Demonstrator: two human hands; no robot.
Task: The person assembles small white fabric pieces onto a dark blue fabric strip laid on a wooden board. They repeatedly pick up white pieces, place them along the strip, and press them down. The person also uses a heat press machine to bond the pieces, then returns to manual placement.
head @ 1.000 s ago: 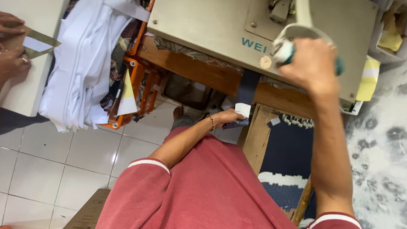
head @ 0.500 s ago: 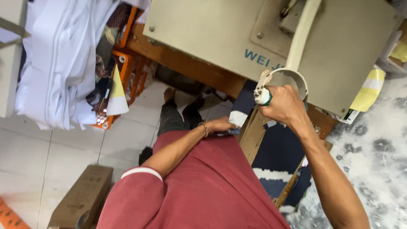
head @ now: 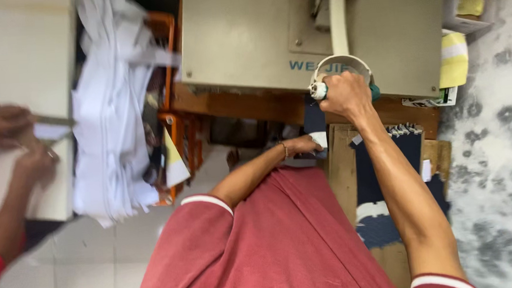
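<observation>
My right hand [head: 347, 95] is closed around the white handwheel [head: 341, 69] at the near end of a beige sewing machine [head: 250, 39]. A small white and teal knob [head: 318, 90] sticks out beside its fingers. My left hand [head: 304, 145] is lower, just below the wooden table edge [head: 236, 104]. It pinches a dark navy fabric strip [head: 313, 117] that carries a small white tag [head: 319, 139]. My red shirt with white sleeve trim fills the bottom of the view.
A pile of white garments [head: 112, 122] hangs over an orange rack [head: 176, 119] on the left. Another person's hands [head: 10, 133] hold a white piece on a pale table [head: 12, 51]. Navy cloth [head: 386, 172] lies on a wooden frame; yellow paper [head: 454, 57] is at the right.
The view has swung so the machine sits straighter and higher. My right hand stays on the handwheel and my left stays on the navy strip. The other person's hands have come back into view.
</observation>
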